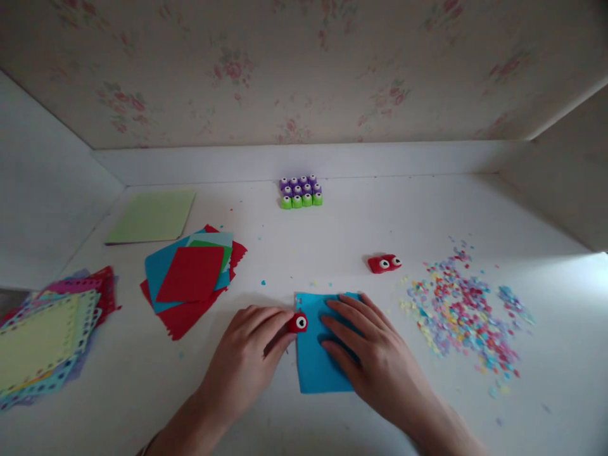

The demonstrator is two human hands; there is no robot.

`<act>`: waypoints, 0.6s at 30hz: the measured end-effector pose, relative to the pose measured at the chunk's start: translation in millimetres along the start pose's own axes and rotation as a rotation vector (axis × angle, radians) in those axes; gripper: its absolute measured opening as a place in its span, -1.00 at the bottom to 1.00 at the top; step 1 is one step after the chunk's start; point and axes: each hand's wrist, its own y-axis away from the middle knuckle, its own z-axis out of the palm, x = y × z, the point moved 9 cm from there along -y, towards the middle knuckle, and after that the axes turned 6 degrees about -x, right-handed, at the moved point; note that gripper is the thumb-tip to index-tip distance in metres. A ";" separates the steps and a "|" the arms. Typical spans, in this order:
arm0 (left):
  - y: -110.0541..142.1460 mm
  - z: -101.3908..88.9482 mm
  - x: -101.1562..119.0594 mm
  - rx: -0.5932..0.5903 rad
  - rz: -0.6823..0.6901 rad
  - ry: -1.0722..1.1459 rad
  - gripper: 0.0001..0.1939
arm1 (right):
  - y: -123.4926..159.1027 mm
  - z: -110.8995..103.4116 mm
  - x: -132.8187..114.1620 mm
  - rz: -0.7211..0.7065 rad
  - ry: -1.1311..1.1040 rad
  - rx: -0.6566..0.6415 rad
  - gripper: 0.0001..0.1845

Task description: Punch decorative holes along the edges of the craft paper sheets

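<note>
A blue sheet of paper (314,367) lies flat in front of me, with small punched holes near its top left corner. My left hand (254,348) pinches a small red craft punch (291,324) with a white button between thumb and fingers. The punch sits at the sheet's left edge. Spread over the right part of the sheet, the fingers of my right hand (363,345) press it against the table. Beyond that hand, two more red punches (384,263) stand side by side.
Rows of purple and green punches (301,192) stand near the wall. Punched paper bits (468,307) are scattered at the right. To the left lie a pile of coloured paper (192,272), pale green sheets (151,215) and a stack with punched edges (42,342).
</note>
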 end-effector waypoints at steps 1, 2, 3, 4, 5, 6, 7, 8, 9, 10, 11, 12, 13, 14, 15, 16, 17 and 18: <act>-0.6 0.1 0.0 -0.003 -0.003 0.000 -0.77 | -0.3 0.6 0.5 0.000 -0.001 -0.009 -0.67; -1.1 0.4 -0.3 -0.007 -0.007 0.002 -0.77 | -0.6 1.4 1.0 0.000 -0.004 -0.020 -0.66; -1.5 1.0 -0.6 -0.013 -0.013 0.006 -0.77 | -0.9 2.2 1.7 0.002 -0.006 -0.031 -0.65; -1.9 1.6 -1.2 -0.019 -0.020 0.010 -0.77 | -1.1 3.1 2.5 0.004 -0.009 -0.041 -0.64; -2.1 2.3 -1.9 -0.026 -0.027 0.014 -0.77 | -1.4 3.9 3.1 0.005 -0.012 -0.049 -0.63; -2.3 2.7 -2.7 -0.030 -0.036 0.019 -0.77 | -1.6 4.4 3.6 0.007 -0.013 -0.053 -0.63; -2.4 3.2 -3.4 -0.035 -0.043 0.024 -0.77 | -1.8 4.8 4.2 0.009 -0.014 -0.054 -0.62; -2.4 3.6 -4.1 -0.040 -0.049 0.030 -0.76 | -1.9 5.1 4.6 0.011 -0.014 -0.054 -0.62; -2.4 4.0 -4.9 -0.046 -0.056 0.035 -0.76 | -2.1 5.6 5.0 0.013 -0.016 -0.055 -0.62; -2.4 4.4 -5.5 -0.051 -0.061 0.039 -0.76 | -2.3 6.1 5.4 0.014 -0.018 -0.055 -0.62; -2.5 4.6 -6.0 -0.055 -0.065 0.042 -0.75 | -2.4 6.6 5.8 0.017 -0.020 -0.058 -0.62; -2.6 4.4 -6.5 -0.055 -0.068 0.045 -0.75 | -2.4 7.0 6.2 0.019 -0.022 -0.059 -0.62; -2.7 4.2 -6.7 -0.055 -0.071 0.048 -0.74 | -2.4 7.3 6.3 0.021 -0.022 -0.061 -0.61; -3.0 3.8 -6.9 -0.052 -0.073 0.051 -0.74 | -2.4 7.5 6.4 0.021 -0.021 -0.063 -0.61; -3.3 3.5 -6.8 -0.049 -0.074 0.053 -0.74 | -2.4 7.6 6.4 0.021 -0.016 -0.064 -0.61; -3.6 3.3 -6.6 -0.045 -0.073 0.054 -0.74 | -2.3 7.6 6.2 0.019 -0.010 -0.065 -0.61; -4.0 3.2 -6.3 -0.044 -0.072 0.053 -0.74 | -2.3 7.8 6.1 0.018 -0.003 -0.068 -0.61; -4.2 3.4 -6.1 -0.043 -0.071 0.052 -0.75 | -2.3 8.0 5.9 0.017 0.003 -0.071 -0.61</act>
